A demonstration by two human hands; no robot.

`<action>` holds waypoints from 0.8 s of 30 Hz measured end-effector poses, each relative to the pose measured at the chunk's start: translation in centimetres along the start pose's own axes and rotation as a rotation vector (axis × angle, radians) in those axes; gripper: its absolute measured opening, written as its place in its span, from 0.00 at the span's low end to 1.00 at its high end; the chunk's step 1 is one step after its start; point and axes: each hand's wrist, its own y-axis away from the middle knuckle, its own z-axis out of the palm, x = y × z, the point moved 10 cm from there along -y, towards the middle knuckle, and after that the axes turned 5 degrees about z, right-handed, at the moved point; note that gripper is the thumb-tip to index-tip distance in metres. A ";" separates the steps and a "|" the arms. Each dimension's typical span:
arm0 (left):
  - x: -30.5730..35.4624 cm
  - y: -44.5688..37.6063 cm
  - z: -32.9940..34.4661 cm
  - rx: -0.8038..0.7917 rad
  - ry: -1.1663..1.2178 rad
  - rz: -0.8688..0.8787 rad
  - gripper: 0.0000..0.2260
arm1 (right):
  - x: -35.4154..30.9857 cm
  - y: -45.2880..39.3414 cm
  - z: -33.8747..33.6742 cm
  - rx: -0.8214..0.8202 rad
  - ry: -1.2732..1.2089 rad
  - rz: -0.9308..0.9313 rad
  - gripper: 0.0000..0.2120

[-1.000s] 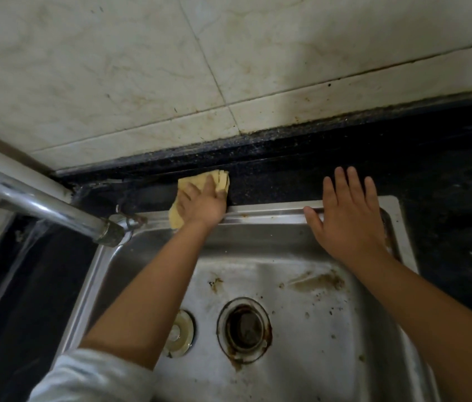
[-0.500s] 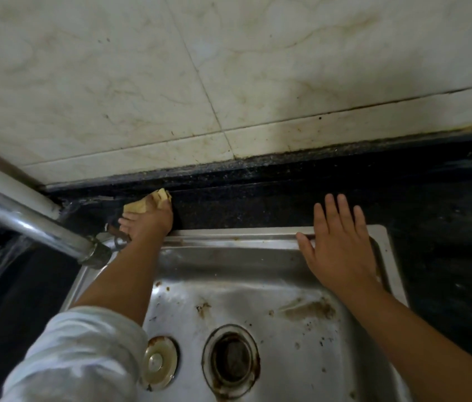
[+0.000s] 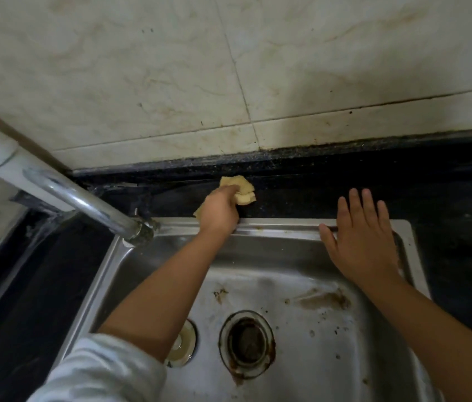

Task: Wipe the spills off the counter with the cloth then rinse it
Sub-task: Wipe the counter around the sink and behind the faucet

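Note:
My left hand (image 3: 219,210) grips a bunched yellow cloth (image 3: 242,189) and presses it on the narrow strip of black counter (image 3: 301,195) behind the steel sink (image 3: 281,226). Part of the cloth pokes out past my fingers to the right, and a corner shows at the left of my wrist. My right hand (image 3: 362,242) lies flat with straight fingers on the sink's back rim at the right, holding nothing. No spill stands out on the dark, speckled stone.
A chrome tap spout (image 3: 89,204) reaches from the left over the sink's back left corner. The basin holds a rusty drain (image 3: 246,342), a smaller drain fitting (image 3: 182,343) and brown stains (image 3: 324,298). Tiled wall (image 3: 229,82) rises right behind the counter.
My left hand with the cloth slid left toward the tap, then back right along the counter strip. My right hand stays flat on the sink rim.

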 end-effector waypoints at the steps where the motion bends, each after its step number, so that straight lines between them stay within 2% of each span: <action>1: -0.8 -0.3 -1.0 0.055 -0.013 -0.012 0.19 | 0.0 0.0 -0.1 0.019 0.000 0.001 0.32; 5: -6.8 -1.3 -5.1 0.244 -0.167 -0.134 0.16 | -0.1 0.0 -0.2 0.035 0.001 -0.005 0.32; 7: -9.2 -0.9 -6.4 0.301 -0.131 -0.220 0.16 | -0.1 0.0 -0.2 0.031 0.004 -0.004 0.32; 10: -10.2 -1.3 -7.3 0.359 -0.123 -0.254 0.15 | -0.2 0.0 -0.2 0.014 -0.013 -0.004 0.32; 12: -10.9 -2.1 -6.9 0.314 -0.230 -0.295 0.16 | -0.2 0.0 -0.2 -0.005 -0.011 -0.005 0.33; 17: -13.8 -2.4 -1.7 -0.053 -0.224 -0.526 0.19 | -0.1 -0.1 -0.1 0.004 -0.006 0.006 0.32; 20: -13.5 -2.8 -1.0 -0.097 -0.209 -0.491 0.18 | -0.1 -0.2 0.2 -0.014 -0.009 0.013 0.31; 24: -8.3 -1.7 -1.0 0.000 -0.006 -0.225 0.16 | -0.2 -0.2 0.1 -0.042 0.006 0.007 0.31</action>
